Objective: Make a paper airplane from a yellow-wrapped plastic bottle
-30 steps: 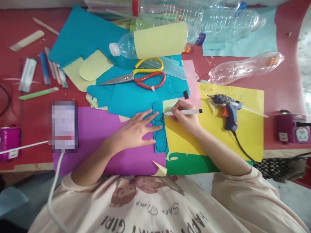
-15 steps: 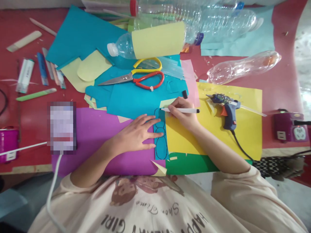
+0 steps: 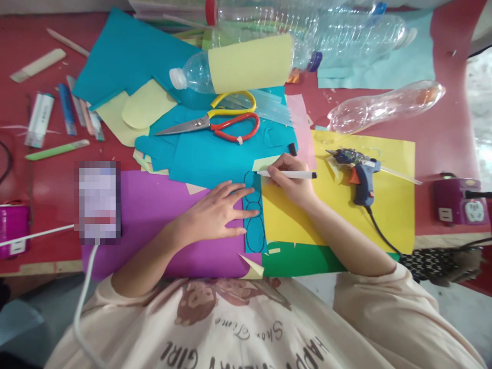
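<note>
A narrow blue paper strip [image 3: 255,237] lies upright in front of me, with black rounded outlines drawn along it. My left hand [image 3: 215,211] is flat with spread fingers, their tips resting on the strip. In my right hand [image 3: 291,179] is a white marker [image 3: 295,175], pinched between thumb and fingers. Its tip points left, at the upper end of the strip near a curved line. The marker's black cap [image 3: 292,149] lies just above my right hand.
Scissors [image 3: 209,122] with red and yellow handles lie beyond my hands. A glue gun [image 3: 362,174] rests on yellow paper [image 3: 395,215] at right. A paper-wrapped bottle [image 3: 251,63] and other clear bottles lie at the back. At left is a blurred-out phone [image 3: 99,202] with a cable.
The marker and my right hand have shifted very slightly to the right. My left hand stays in place on the strip.
</note>
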{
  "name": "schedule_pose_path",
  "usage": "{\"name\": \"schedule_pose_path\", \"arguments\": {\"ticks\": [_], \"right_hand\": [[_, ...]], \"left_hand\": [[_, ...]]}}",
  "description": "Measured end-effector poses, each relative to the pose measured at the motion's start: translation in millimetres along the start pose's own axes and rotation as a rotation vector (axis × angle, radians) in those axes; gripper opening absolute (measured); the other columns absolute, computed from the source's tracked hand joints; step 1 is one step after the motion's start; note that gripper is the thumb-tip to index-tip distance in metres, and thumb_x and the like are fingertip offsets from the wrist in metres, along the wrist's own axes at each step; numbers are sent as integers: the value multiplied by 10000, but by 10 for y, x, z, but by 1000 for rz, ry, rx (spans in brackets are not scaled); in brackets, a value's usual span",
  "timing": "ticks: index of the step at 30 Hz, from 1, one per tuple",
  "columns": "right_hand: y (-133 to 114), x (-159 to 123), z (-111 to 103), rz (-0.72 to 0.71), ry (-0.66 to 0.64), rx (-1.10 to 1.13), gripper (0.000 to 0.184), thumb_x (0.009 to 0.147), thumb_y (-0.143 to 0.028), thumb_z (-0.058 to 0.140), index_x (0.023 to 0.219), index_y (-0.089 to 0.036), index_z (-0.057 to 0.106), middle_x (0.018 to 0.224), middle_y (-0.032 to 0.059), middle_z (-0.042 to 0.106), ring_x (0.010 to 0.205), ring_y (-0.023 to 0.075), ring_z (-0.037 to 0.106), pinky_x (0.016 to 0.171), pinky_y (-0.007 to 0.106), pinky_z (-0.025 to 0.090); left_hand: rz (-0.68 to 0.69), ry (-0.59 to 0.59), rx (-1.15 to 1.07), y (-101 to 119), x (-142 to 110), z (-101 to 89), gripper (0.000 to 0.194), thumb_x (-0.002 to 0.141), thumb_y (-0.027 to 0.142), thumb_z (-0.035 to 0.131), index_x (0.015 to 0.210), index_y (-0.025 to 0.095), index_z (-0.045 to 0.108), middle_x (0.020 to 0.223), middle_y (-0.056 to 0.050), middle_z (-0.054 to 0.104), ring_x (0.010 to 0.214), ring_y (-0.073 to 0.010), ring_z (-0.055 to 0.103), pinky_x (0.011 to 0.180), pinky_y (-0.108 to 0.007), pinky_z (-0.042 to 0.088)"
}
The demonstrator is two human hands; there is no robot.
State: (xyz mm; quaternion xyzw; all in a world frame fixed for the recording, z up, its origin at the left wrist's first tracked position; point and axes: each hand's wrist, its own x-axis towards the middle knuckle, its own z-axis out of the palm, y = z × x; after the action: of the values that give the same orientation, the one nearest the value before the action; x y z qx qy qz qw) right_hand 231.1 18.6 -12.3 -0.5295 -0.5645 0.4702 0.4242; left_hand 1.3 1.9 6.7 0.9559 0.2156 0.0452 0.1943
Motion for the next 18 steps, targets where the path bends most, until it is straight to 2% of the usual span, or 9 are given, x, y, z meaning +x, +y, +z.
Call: {"name": "schedule_pose_path", "arguments": {"ticks": [11, 18], "right_hand": [[-36, -17, -22, 8, 28, 11, 249, 770, -335, 613, 596, -229, 471, 487, -45, 513, 434, 96, 439, 463, 263, 324], [-48, -11, -34, 31, 0, -29, 216, 739, -311, 595, 588, -229, 465, 494, -43, 515, 464, 100, 439, 478, 256, 313]], "left_hand": [[-6, -18, -9, 6, -1, -19, 385, 900, 451, 628, 1257, 315, 674, 1472, -132, 496, 1332, -349, 466, 1086, -558, 411], [-17, -27, -35, -5, -8, -9, 388, 898, 443, 636, 1261, 310, 672, 1483, -137, 489, 1346, -354, 458, 1106, -572, 383]]}}
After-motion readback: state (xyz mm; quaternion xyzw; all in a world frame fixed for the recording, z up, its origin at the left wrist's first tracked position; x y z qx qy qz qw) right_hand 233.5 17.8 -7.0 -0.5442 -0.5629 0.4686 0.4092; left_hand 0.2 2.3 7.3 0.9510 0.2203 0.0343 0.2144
